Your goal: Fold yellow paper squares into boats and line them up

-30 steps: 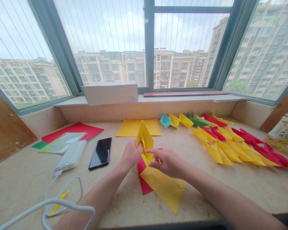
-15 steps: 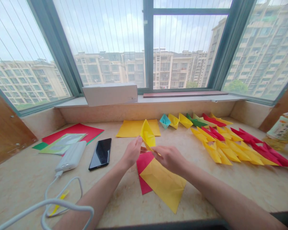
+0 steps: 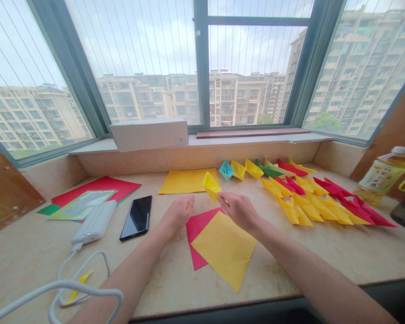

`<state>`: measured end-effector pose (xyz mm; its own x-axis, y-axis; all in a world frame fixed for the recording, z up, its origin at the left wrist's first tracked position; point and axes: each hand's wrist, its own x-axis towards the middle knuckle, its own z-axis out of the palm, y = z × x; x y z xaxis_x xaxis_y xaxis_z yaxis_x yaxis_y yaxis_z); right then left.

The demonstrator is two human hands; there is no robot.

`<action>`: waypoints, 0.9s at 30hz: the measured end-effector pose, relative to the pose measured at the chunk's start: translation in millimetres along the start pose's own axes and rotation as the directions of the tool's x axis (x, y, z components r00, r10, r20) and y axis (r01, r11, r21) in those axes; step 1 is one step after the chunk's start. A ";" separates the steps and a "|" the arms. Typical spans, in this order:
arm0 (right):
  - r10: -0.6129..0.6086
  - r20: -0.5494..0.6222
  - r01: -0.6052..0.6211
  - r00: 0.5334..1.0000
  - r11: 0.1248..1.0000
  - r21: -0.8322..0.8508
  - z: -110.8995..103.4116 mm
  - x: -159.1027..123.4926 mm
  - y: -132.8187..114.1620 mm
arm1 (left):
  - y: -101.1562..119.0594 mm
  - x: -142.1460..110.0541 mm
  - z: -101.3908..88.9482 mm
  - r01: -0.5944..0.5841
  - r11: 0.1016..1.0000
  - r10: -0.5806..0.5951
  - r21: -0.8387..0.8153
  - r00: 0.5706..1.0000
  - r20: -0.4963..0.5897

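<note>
My right hand pinches a small folded yellow paper boat by one end and holds it above the counter. My left hand hovers just left of it with loosely curled fingers and holds nothing. Under both hands lie a flat yellow paper sheet and a red paper sheet partly beneath it. Another yellow sheet lies flat behind the boat.
Rows of folded paper boats in yellow, red, green and blue fill the right of the counter. A black phone, a white power bank with cable, and coloured paper lie left. A white box sits on the sill; an oil bottle stands right.
The yellow boat went from both hands to the right hand alone and moved right and back. My left hand let go and dropped away. The camera view shifted slightly right.
</note>
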<state>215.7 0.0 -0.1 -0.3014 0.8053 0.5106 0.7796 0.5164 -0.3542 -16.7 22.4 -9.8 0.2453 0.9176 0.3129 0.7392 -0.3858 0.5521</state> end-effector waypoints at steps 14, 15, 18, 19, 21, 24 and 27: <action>0.011 0.001 -0.011 1.000 1.000 -0.007 -4.6 1.4 0.6 | 7.0 -2.0 -1.7 -0.016 1.000 0.016 -0.002 0.999 -0.039; 0.008 0.002 -0.008 1.000 1.000 -0.011 -4.7 1.6 0.8 | 6.0 -1.6 -1.6 -0.031 0.999 0.032 0.017 0.999 -0.031; 0.000 0.010 0.000 1.000 1.000 -0.029 -3.6 2.1 2.3 | -2.3 0.8 -1.5 -0.064 0.992 0.064 0.109 0.998 -0.003; 0.001 0.012 0.000 1.000 0.999 -0.036 -3.2 2.2 2.8 | -6.1 2.0 -1.5 -0.059 0.987 0.059 0.151 0.998 0.007; 0.008 0.018 -0.007 1.000 0.998 -0.056 -3.4 2.1 3.1 | -14.0 4.8 -1.1 -0.032 0.973 0.026 0.229 0.999 0.025; 0.056 0.035 -0.051 0.998 0.988 -0.143 -6.2 2.3 3.0 | -24.6 10.6 1.5 -0.005 0.956 -0.009 0.292 0.999 0.047; 0.127 0.048 -0.112 0.991 0.963 -0.246 -9.5 3.2 5.0 | -33.0 17.0 4.6 -0.011 0.945 -0.016 0.327 0.997 0.080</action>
<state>223.8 2.3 7.2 -0.2258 0.8774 0.4232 0.9194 0.3355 -0.2051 -34.1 51.1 -26.2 0.2829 0.9284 0.2411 0.9009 -0.3434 0.2653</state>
